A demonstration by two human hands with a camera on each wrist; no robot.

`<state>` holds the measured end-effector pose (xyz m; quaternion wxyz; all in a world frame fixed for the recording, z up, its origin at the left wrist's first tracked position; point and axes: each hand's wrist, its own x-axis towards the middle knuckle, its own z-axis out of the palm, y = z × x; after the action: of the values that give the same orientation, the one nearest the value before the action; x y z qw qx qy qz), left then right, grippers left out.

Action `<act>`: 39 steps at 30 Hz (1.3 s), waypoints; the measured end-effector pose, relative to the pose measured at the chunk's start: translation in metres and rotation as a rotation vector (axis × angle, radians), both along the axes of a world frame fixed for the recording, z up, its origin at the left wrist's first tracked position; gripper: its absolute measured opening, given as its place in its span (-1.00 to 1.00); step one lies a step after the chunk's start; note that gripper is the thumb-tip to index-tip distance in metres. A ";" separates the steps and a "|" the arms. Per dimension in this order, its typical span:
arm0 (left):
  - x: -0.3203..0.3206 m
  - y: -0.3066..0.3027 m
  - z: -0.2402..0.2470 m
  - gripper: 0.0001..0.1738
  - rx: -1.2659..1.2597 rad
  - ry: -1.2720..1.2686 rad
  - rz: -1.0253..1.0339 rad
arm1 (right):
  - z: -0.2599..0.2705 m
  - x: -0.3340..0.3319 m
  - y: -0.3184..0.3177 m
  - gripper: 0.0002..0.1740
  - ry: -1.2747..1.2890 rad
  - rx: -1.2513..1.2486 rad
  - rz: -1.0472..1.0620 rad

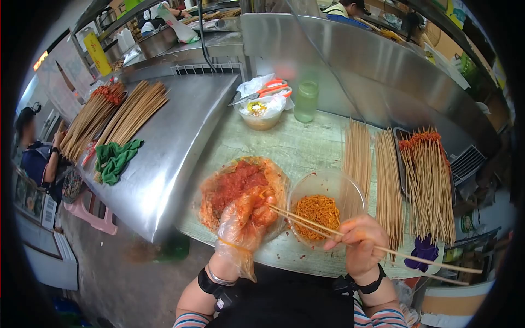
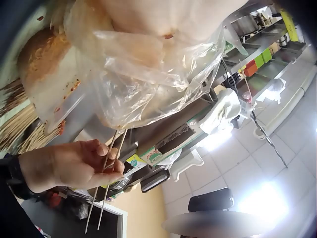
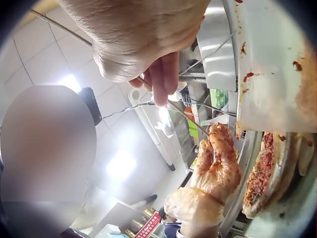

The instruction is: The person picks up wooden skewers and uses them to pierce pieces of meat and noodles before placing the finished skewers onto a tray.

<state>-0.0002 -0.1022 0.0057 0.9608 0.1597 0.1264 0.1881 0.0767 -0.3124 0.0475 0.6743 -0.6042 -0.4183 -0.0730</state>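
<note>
The left hand [image 1: 247,213], in a clear plastic glove smeared with red, curls its fingers round the tips of two thin wooden skewers [image 1: 306,223] above a bag of red paste [image 1: 235,183]. Bare and to the right, the right hand [image 1: 363,243] pinches the same skewers farther along, their far ends sticking out past it. A clear round tub [image 1: 358,199] with orange-red shreds [image 1: 317,214] stands just beyond the skewers. In the right wrist view the gloved left hand [image 3: 215,166] has reddish fingertips at the skewer end; whether food is between them cannot be told.
Bundles of bare skewers [image 1: 388,191] and a tray of red-tipped skewers [image 1: 429,180] lie at the right. Behind are a bowl [image 1: 262,121] with scissors [image 1: 262,93] and a green cup [image 1: 306,101]. A metal table [image 1: 180,120] with more skewers and a green cloth [image 1: 116,160] is left.
</note>
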 end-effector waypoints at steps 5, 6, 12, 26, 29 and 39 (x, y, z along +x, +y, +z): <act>0.003 -0.006 0.005 -0.68 0.015 0.020 0.073 | 0.004 -0.002 0.001 -0.53 -0.270 -0.174 0.016; 0.004 -0.007 0.003 -0.68 0.027 0.015 0.085 | 0.003 -0.002 0.003 -0.55 -0.322 -0.165 0.015; 0.006 -0.010 -0.007 -0.70 0.078 0.065 0.180 | 0.000 0.001 0.018 -0.75 -0.487 -0.162 0.116; 0.006 -0.008 -0.025 -0.72 0.299 0.036 0.244 | -0.004 -0.009 0.047 -0.68 -0.463 -0.139 0.122; 0.007 -0.019 -0.011 -0.75 0.399 0.060 0.214 | -0.006 -0.010 0.052 -0.72 -0.404 -0.199 0.138; 0.021 0.024 -0.024 -0.50 0.681 -0.047 0.306 | -0.006 0.006 -0.018 -0.82 0.621 -0.039 0.199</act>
<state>0.0211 -0.0778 -0.0186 0.8160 0.4452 0.0570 0.3643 0.0832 -0.3305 0.0415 0.7618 -0.5664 -0.2513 0.1889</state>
